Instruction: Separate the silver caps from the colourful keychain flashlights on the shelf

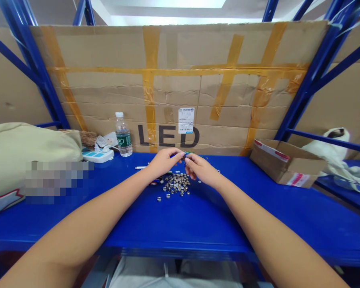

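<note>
Over the far middle of the blue table, my left hand (167,159) and my right hand (201,168) meet at the fingertips. Both are closed in a pinch around a small dark-blue piece (185,156), too small and too covered to name. Some green and shiny bits show just behind the fingers. Below the hands lies a loose pile of small silvery metal pieces (177,184), a few of them scattered toward me. Partly hidden by my left forearm are a white pen-like stick (140,167) and some small coloured items (154,183).
Along the back stands a large taped cardboard sheet (174,92) marked LED. A water bottle (124,136), a white power strip (99,155) and a pale bag (33,144) are at left. An open cardboard box (288,164) sits at right, inside blue rack posts (312,76).
</note>
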A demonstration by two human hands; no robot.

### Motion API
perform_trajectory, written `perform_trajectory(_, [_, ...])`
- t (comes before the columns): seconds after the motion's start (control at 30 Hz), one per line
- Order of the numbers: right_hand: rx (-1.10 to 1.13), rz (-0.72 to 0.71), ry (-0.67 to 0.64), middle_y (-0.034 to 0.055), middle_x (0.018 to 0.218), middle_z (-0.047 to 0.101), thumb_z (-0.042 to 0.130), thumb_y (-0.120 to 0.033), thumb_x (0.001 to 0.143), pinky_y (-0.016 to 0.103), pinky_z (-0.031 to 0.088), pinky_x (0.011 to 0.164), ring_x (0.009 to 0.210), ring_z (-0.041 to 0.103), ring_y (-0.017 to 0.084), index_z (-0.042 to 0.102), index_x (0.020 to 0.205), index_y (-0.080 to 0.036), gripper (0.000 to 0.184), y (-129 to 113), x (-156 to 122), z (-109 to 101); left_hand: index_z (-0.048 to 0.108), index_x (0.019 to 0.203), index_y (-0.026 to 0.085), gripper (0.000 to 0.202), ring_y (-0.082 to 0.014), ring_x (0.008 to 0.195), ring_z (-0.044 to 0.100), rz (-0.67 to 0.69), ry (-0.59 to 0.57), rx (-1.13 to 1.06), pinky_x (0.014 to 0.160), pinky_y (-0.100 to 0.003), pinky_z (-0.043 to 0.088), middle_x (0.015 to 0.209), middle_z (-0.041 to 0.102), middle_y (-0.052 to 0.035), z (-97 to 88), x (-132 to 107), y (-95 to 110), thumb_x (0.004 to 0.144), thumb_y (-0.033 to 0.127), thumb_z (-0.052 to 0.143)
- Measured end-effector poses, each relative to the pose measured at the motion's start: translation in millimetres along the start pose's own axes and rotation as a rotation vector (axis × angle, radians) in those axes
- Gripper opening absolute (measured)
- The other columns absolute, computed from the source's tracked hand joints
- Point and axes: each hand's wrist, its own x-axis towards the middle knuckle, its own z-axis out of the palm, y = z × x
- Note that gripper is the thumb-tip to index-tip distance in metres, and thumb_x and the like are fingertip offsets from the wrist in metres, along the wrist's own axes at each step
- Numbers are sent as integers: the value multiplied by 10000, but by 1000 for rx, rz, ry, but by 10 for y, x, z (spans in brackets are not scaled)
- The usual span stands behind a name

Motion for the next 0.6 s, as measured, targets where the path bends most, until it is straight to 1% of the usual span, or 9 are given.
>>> perform_trajectory(0.13, [53, 32, -73, -64, 577, 500, 384, -344, 950, 209, 369, 420, 424, 455, 75, 405, 824, -209, 186, -13, -22, 9, 647, 866, 146, 299, -131, 688, 579, 4, -33, -83, 680, -261, 451, 729, 645, -9, 7, 6, -26, 891, 404, 500])
perform_trajectory(0.23, [106, -13, -134, -89, 518, 430, 350, -368, 953, 220, 348, 420, 395, 404, 78, 385, 801, -219, 216, 4, -27, 10, 636, 864, 139, 312, -125, 666, 569, 10, -51, -125, 671, -257, 450, 703, 625, -2, 10, 6, -37, 893, 418, 499])
perform_trajectory(0.3, [117, -36, -143, -102, 480, 380, 298, -355, 959, 225, 315, 417, 372, 343, 81, 376, 798, -224, 222, 11, -29, 8, 630, 865, 139, 321, -124, 657, 565, 21, -62, -127, 659, -252, 449, 688, 612, 2, 9, 0, -34, 899, 426, 490])
perform_trajectory(0.4, [20, -41, -69, -101, 461, 347, 263, -328, 953, 239, 291, 439, 387, 299, 93, 370, 782, -227, 225, 6, -29, -4, 628, 869, 144, 320, -124, 660, 574, 52, -69, -81, 649, -244, 449, 693, 619, 2, 11, -15, -18, 916, 416, 466])
perform_trajectory(0.53, [-242, -78, 116, -57, 522, 414, 296, -276, 915, 267, 308, 521, 496, 375, 125, 395, 748, -223, 201, 1, 2, -23, 643, 916, 155, 282, -136, 675, 607, 92, -50, 52, 653, -250, 463, 727, 659, -6, 22, -27, 3, 933, 367, 458])
perform_trajectory(0.6, [-344, -94, 216, -32, 570, 444, 318, -249, 887, 281, 308, 560, 556, 402, 140, 381, 704, -226, 195, 15, 32, -20, 649, 952, 162, 247, -153, 737, 637, 148, -17, 155, 698, -267, 477, 794, 691, -20, 27, -27, 4, 936, 335, 473])
